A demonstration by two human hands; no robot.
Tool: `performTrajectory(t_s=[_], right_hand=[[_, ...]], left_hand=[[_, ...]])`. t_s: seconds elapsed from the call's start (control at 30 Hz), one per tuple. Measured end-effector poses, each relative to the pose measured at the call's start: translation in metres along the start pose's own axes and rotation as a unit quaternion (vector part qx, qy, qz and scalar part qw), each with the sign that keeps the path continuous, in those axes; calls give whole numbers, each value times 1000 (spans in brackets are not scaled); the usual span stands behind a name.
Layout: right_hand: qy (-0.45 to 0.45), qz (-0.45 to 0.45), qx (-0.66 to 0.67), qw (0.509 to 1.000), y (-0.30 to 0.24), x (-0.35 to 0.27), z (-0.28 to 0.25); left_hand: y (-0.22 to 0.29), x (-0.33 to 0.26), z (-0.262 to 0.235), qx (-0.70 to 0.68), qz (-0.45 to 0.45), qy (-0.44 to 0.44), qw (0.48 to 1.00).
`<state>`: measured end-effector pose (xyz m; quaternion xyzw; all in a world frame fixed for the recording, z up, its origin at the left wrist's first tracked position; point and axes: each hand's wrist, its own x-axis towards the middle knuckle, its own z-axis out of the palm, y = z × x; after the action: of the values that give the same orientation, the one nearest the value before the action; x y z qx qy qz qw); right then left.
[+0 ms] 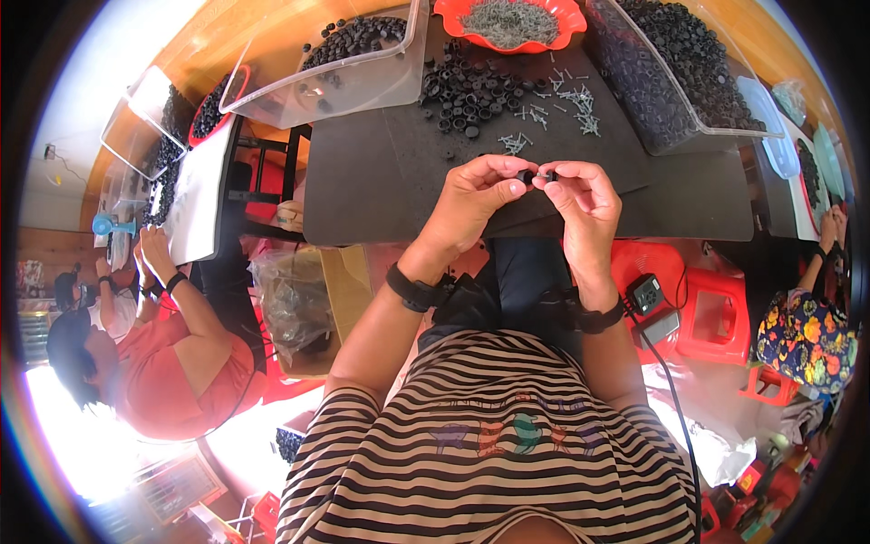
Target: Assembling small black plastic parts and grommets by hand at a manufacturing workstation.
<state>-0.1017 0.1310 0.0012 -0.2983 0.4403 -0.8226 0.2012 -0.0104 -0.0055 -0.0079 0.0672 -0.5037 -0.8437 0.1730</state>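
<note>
The left hand (467, 207) and right hand (587, 213) each pinch a small black part (525, 177) at the worktop (381, 177), screws (587, 122) and black caps (469, 94) beyond them.

So the table (362, 190) is right up front, with one bin (344, 104) of parts at its far left, another bin (671, 127) of parts over on the right, and a dish (573, 23) of screws at the back between them. A heap of loose parts (467, 95) sits in front of the dish, a bit left, and loose screws (584, 113) are scattered just right of it, plus a few nearer. Closer in, the left hand (478, 195) and right hand (587, 207) are side by side above the near half, each with a part (525, 177) in its fingers. Down below, a bag (294, 295) in a carton (349, 286) is on the left, and stools (716, 317) are on the right. One co-worker (186, 372) is off left, another co-worker (807, 335) off right.
</note>
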Motion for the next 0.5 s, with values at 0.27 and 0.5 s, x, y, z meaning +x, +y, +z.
performTrajectory(t_s=[0.27,0.5], right_hand=[[-6,-134,-232,963,-9,8,5],[-12,-178,-330,927,-16,13,14]], left_hand=[[1,1,-8,-105,-53,-3,993],[2,1,-9,-116,-56,-8,992]])
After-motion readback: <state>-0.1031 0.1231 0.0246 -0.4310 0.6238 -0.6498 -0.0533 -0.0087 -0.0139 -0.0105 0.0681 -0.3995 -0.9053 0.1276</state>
